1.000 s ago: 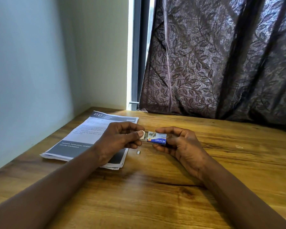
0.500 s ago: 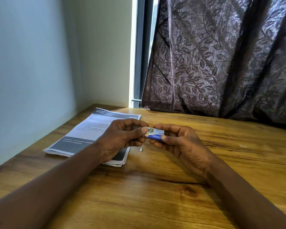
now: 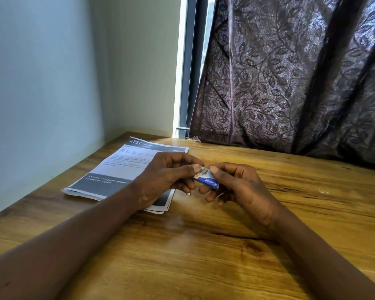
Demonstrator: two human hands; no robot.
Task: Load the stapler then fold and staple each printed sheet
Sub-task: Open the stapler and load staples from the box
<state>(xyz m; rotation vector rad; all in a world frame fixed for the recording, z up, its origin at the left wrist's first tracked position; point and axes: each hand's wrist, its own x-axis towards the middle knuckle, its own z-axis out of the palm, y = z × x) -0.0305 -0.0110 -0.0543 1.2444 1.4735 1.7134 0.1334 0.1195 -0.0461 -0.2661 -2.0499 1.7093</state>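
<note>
- Stage: very early, by my read. Loading hasn't started; the person is working at the staple box (image 3: 207, 181).
- Staple box: small, blue, held just above the table (image 3: 204, 245) between both hands, tilted down to the right.
- Left hand (image 3: 167, 176): thumb and fingers pinch the box's left end.
- Right hand (image 3: 245, 187): thumb on top, fingers curled under, gripping the right end.
- Can't tell if the box is open yet; the end is hidden behind the fingertips. No loose staple strip visible.
- Stapler: not in view anywhere.
- Printed sheets (image 3: 117, 167): flat stack at the left of the table, partly under the left wrist. No fold or staple visible on the top sheet.
- Left to do, as I judge it: get staples out, load the stapler, then fold and staple every sheet. Basically the whole task.
- Behind the table: dark leaf-patterned curtain (image 3: 290, 83).
</note>
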